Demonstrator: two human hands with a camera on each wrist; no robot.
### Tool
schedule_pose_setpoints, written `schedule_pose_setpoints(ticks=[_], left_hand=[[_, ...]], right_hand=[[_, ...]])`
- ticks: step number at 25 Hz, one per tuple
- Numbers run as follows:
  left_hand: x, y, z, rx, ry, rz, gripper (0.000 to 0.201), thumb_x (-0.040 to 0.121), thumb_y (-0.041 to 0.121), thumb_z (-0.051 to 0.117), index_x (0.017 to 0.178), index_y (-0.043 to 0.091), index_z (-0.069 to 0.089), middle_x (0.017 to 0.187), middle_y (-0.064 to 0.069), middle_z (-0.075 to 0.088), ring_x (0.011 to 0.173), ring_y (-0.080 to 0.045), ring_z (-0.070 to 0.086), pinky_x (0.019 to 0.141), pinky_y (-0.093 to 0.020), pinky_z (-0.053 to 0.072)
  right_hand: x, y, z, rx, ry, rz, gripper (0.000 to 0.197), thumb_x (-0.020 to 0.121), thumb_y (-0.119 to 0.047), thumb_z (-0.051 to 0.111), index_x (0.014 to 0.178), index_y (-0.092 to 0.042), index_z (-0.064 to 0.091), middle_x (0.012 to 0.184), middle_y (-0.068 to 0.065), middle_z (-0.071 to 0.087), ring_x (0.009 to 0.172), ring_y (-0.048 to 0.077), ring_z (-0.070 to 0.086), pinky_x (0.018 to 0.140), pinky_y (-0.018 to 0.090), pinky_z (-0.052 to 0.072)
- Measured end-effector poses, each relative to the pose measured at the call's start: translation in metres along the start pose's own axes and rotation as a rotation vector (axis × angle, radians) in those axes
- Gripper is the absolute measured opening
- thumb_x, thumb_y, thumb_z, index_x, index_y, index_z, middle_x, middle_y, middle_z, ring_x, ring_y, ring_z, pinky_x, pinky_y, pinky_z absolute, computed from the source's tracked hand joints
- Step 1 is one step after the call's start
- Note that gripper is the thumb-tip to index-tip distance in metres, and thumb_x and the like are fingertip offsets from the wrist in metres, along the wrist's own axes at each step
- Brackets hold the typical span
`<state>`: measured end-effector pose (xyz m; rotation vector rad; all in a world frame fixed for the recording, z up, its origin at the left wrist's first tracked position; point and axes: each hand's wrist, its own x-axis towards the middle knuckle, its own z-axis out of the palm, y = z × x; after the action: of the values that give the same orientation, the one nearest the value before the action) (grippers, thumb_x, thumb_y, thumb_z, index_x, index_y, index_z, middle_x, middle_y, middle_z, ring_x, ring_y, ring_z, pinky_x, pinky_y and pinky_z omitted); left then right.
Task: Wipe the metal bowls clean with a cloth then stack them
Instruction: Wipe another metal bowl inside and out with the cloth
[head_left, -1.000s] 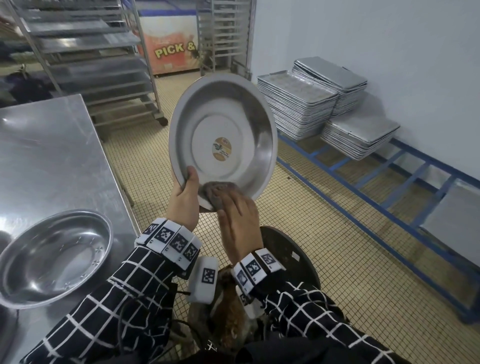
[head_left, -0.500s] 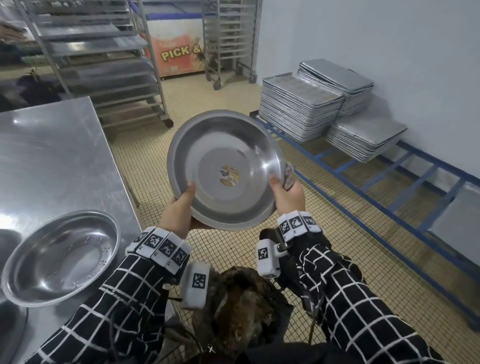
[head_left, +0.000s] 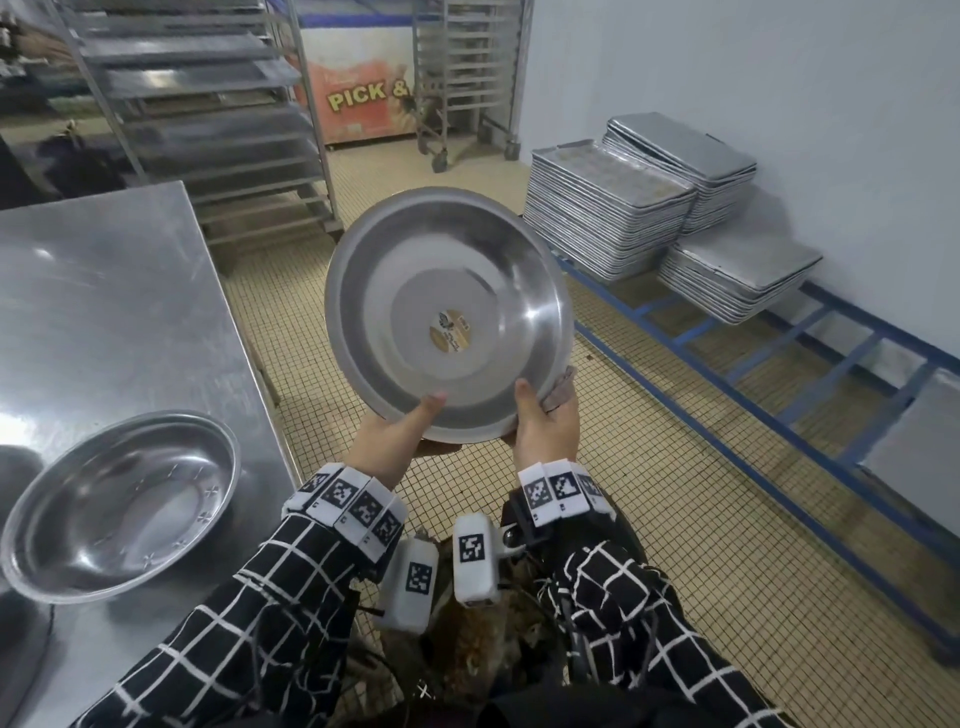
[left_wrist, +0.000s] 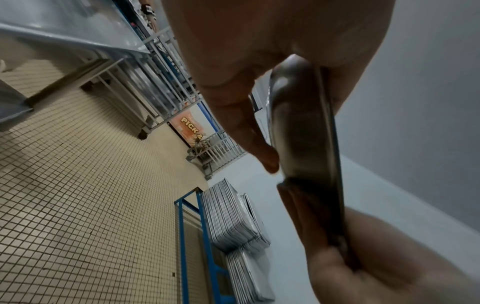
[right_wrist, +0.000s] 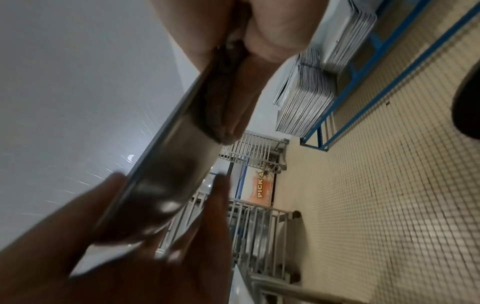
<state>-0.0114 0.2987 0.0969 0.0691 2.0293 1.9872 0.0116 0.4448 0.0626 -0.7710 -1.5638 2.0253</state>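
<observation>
I hold a wide metal bowl (head_left: 449, 317) up in front of me, tilted so its inside and a round sticker face me. My left hand (head_left: 410, 423) grips the lower rim, thumb inside and fingers behind. My right hand (head_left: 540, 410) grips the rim just to the right, thumb inside, pressing a grey-brown cloth (head_left: 561, 387) against the bowl's outer wall. The left wrist view shows the bowl (left_wrist: 303, 144) edge-on, with the cloth (left_wrist: 303, 209) under the right hand's fingers. In the right wrist view the cloth (right_wrist: 215, 98) lies against the bowl (right_wrist: 168, 164). A second metal bowl (head_left: 122, 504) sits upright on the steel table (head_left: 104, 312).
Stacks of metal trays (head_left: 613, 218) rest on a low blue frame (head_left: 779, 364) along the right wall. Wheeled tray racks (head_left: 208, 130) stand behind the table. Below my arms is a dark round seat or bin (head_left: 613, 519), over a tiled floor (head_left: 675, 545).
My right hand with the cloth left the inner lower rim and went round to the outer right side. My left hand slid along the rim toward the bottom. The bowl turned and rose slightly.
</observation>
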Motion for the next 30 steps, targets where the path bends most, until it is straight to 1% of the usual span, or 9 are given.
schedule_pose_setpoints(ticks=[3, 8, 10, 13, 16, 19, 23, 28, 30], left_hand=[[0.006, -0.001, -0.006, -0.144, 0.121, -0.082, 0.01, 0.09, 0.018, 0.059, 0.098, 0.017, 0.053, 0.1, -0.01, 0.066, 0.087, -0.027, 0.069, 0.081, -0.046, 0.056], [0.014, 0.006, -0.02, -0.035, 0.241, -0.062, 0.004, 0.094, 0.02, 0.053, 0.095, 0.017, 0.053, 0.091, -0.005, 0.063, 0.088, -0.026, 0.064, 0.081, -0.044, 0.055], [0.011, 0.011, -0.019, 0.044, 0.255, -0.027, 0.018, 0.096, 0.023, 0.05, 0.107, 0.01, 0.052, 0.086, 0.0, 0.06, 0.08, -0.016, 0.061, 0.07, -0.031, 0.053], [0.0, 0.021, -0.011, 0.147, 0.234, 0.012, 0.029, 0.097, 0.035, 0.046, 0.115, 0.012, 0.051, 0.091, 0.001, 0.058, 0.086, -0.017, 0.059, 0.076, -0.028, 0.05], [-0.008, 0.034, -0.008, 0.086, 0.223, 0.039, 0.025, 0.099, 0.034, 0.043, 0.085, 0.016, 0.051, 0.078, 0.004, 0.055, 0.072, -0.01, 0.054, 0.056, -0.013, 0.046], [-0.008, 0.039, -0.017, 0.021, 0.246, 0.05, 0.021, 0.098, 0.034, 0.045, 0.08, 0.021, 0.048, 0.08, 0.003, 0.055, 0.072, -0.009, 0.054, 0.06, -0.02, 0.044], [-0.004, 0.037, -0.024, 0.004, 0.213, 0.088, 0.015, 0.097, 0.033, 0.046, 0.084, 0.027, 0.051, 0.08, 0.001, 0.06, 0.068, -0.012, 0.057, 0.059, -0.021, 0.049], [-0.001, 0.036, -0.016, 0.021, 0.258, 0.143, 0.017, 0.097, 0.034, 0.046, 0.082, 0.028, 0.05, 0.081, 0.005, 0.058, 0.073, -0.009, 0.054, 0.059, -0.016, 0.042], [-0.002, 0.037, -0.013, 0.016, 0.249, 0.163, 0.019, 0.099, 0.032, 0.043, 0.083, 0.025, 0.05, 0.082, 0.01, 0.053, 0.072, 0.002, 0.051, 0.054, -0.006, 0.041]], right_hand=[[-0.003, 0.002, -0.004, 0.033, -0.109, 0.048, 0.032, 0.093, -0.033, 0.055, 0.124, -0.026, 0.052, 0.111, 0.001, 0.066, 0.1, 0.021, 0.066, 0.081, 0.043, 0.058], [-0.007, -0.005, -0.01, -0.369, -0.062, -0.107, 0.019, 0.095, -0.045, 0.043, 0.097, -0.03, 0.055, 0.09, -0.007, 0.065, 0.081, 0.008, 0.064, 0.077, 0.033, 0.055], [-0.009, -0.009, -0.003, -0.476, -0.188, -0.228, 0.028, 0.095, -0.05, 0.041, 0.111, -0.031, 0.054, 0.108, -0.005, 0.062, 0.096, 0.01, 0.063, 0.081, 0.029, 0.055], [-0.021, 0.001, 0.018, -0.788, -0.469, -0.52, 0.043, 0.097, -0.044, 0.043, 0.133, -0.022, 0.047, 0.136, 0.0, 0.042, 0.123, 0.013, 0.044, 0.104, 0.034, 0.041], [-0.037, 0.021, 0.025, -0.99, -0.698, -0.807, 0.057, 0.098, -0.05, 0.031, 0.146, -0.021, 0.032, 0.151, 0.001, 0.031, 0.135, 0.019, 0.033, 0.113, 0.037, 0.028], [-0.021, 0.025, 0.008, -1.247, -0.68, -0.907, 0.059, 0.099, -0.052, 0.014, 0.149, -0.024, 0.024, 0.155, 0.001, 0.026, 0.145, 0.023, 0.017, 0.116, 0.04, 0.014], [0.017, 0.021, -0.016, -1.53, -0.492, -0.887, 0.061, 0.097, -0.048, 0.009, 0.147, -0.021, 0.031, 0.152, 0.006, 0.031, 0.144, 0.027, 0.017, 0.118, 0.046, 0.012], [-0.015, 0.03, 0.012, -1.202, -0.446, -0.802, 0.058, 0.1, -0.047, 0.008, 0.145, -0.023, 0.034, 0.152, 0.0, 0.033, 0.142, 0.02, 0.024, 0.116, 0.044, 0.018], [-0.035, 0.03, 0.024, -1.033, -0.495, -0.804, 0.059, 0.1, -0.046, 0.006, 0.144, -0.022, 0.037, 0.149, -0.001, 0.039, 0.137, 0.017, 0.033, 0.113, 0.038, 0.024]])
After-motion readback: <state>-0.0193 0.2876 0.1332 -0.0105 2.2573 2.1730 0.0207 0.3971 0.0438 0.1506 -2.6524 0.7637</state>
